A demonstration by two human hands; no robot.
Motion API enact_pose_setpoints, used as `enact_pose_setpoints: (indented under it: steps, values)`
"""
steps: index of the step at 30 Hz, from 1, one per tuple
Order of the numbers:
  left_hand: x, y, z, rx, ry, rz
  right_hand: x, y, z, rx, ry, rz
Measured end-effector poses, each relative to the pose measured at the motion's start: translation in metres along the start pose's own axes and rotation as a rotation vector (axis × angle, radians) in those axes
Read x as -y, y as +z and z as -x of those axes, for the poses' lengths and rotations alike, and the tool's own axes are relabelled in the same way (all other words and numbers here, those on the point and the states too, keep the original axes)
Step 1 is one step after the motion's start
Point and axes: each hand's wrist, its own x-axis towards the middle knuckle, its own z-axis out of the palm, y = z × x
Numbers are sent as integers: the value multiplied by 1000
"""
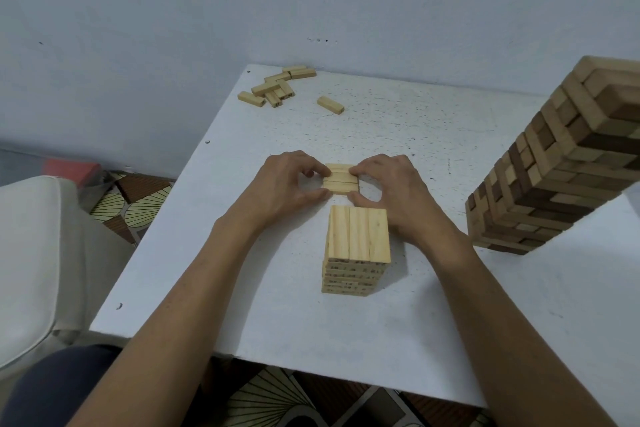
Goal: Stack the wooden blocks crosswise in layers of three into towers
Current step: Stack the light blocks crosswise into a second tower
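A low tower of pale wooden blocks [357,243] stands in the middle of the white table [433,322], its top layer three blocks side by side. Just behind it lies a row of three pale blocks [341,178] flat on the table. My left hand [289,186] pinches the row's left ends between thumb and fingers. My right hand [391,187] pinches the right ends the same way. A pile of several loose blocks [275,87] lies at the far left corner, and a single block [330,104] lies apart from it.
A tall tower of light and dark blocks [561,163] stands at the right edge. The wall runs right behind the table. A white chair [31,253] stands at the left, beside a patterned floor and a red box [74,168].
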Motion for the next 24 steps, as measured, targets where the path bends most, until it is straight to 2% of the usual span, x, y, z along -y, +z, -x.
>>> enact_pose_setpoints:
  steps: [24]
  values:
    - [-1, -5, 0, 19, 2, 9, 1, -1, -2, 16, 10, 0]
